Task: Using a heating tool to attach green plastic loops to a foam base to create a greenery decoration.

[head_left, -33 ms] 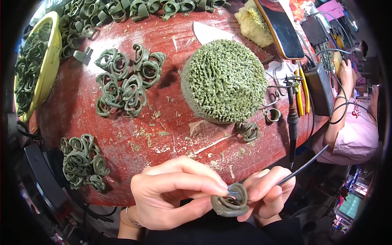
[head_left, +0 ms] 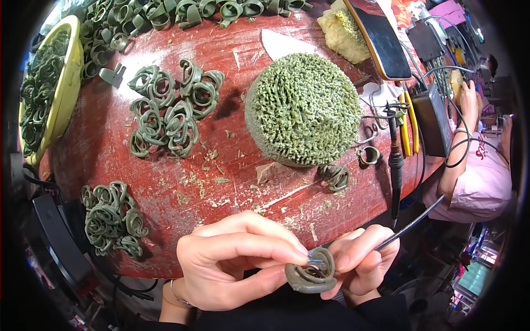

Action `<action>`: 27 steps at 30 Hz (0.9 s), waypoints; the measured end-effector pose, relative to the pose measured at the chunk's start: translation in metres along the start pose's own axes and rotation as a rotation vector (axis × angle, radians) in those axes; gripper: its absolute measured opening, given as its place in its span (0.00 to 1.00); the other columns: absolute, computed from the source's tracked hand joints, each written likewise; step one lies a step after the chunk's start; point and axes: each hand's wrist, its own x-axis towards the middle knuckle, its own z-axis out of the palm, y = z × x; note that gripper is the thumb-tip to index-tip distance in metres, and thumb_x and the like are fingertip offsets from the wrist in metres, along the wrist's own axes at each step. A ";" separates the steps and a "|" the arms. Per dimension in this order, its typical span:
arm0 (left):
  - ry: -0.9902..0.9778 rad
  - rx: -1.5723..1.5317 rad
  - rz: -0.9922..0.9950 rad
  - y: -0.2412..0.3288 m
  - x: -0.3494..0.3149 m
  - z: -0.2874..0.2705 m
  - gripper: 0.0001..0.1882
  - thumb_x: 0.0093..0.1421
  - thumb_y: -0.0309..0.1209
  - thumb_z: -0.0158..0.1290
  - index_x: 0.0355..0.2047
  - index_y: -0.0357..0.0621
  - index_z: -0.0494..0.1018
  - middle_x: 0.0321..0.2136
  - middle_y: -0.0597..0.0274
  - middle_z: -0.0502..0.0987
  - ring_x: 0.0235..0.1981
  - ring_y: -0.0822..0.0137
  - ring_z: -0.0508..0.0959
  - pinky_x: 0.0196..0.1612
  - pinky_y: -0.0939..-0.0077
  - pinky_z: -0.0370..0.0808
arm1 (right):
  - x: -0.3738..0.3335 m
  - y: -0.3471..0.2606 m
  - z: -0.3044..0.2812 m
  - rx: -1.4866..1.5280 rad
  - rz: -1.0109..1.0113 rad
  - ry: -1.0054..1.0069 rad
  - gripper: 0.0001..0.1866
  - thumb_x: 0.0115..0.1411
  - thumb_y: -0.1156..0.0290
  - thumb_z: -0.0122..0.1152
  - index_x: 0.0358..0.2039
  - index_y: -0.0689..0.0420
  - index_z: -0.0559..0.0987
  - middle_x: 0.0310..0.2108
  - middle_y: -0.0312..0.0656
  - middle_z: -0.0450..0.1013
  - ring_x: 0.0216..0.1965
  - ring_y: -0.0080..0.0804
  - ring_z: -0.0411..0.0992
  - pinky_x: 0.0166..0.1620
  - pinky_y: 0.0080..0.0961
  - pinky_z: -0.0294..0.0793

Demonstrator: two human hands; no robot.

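Note:
Low in the view, at the table's front edge, my two hands meet at a dark green coiled ring (head_left: 312,284). My left hand (head_left: 232,267) is closed, thumb and fingers pinching the ring's left side. A small bluish piece (head_left: 317,257) shows at its fingertips inside the ring; what it belongs to is unclear. My right hand (head_left: 364,259) is closed too, its fingers against the ring's right side. Out of that hand a thin dark rod (head_left: 414,222) sticks up to the right; its other end is hidden by the fingers.
A round block with a crumbly green top (head_left: 303,107) stands mid-table. Clusters of green rings (head_left: 165,110) lie left of it, near a yellow basket (head_left: 69,94). Rightward are a pen-like corded tool (head_left: 395,165), yellow-handled pliers (head_left: 412,124), a phone (head_left: 383,41) and another person's sleeve (head_left: 475,187).

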 end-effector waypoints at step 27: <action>-0.017 -0.008 0.047 -0.005 0.003 -0.003 0.10 0.44 0.26 0.60 0.24 0.34 0.72 0.25 0.51 0.73 0.26 0.67 0.75 0.32 0.77 0.74 | 0.006 0.019 0.007 -0.530 -0.521 0.004 0.16 0.61 0.58 0.37 0.28 0.61 0.61 0.08 0.42 0.67 0.07 0.24 0.65 0.12 0.17 0.66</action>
